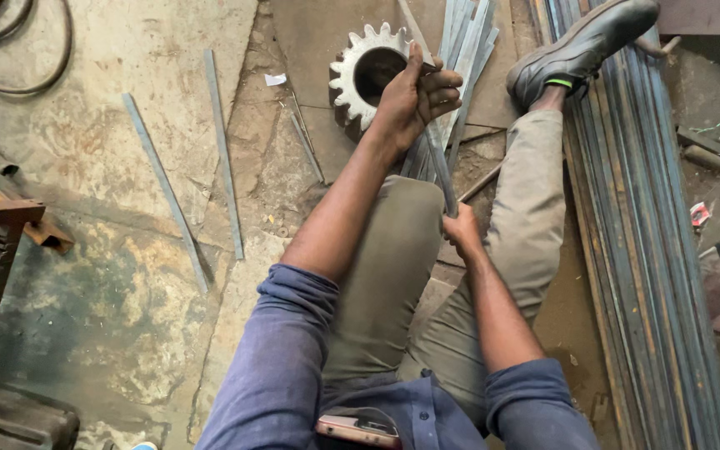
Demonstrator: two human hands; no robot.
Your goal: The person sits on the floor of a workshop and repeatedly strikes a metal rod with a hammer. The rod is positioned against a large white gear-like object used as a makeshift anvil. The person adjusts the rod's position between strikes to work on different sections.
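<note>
My left hand [417, 98] is clenched around the upper part of 1 flat metal strip [438, 158] over the gear wheel [366, 73], while my right hand [462, 232] pinches its lower end above my knee, steadying both ends.

Blue long-sleeved shirt [414, 417], sleeves rolled above the elbows, buttoned front, lower centre of frame. Olive-khaki trousers [393, 267] mid-frame. Dark grey work shoe [581, 46] with thick sole at upper right, green sock edge [557, 82] at the ankle. Forearms bare.
</note>
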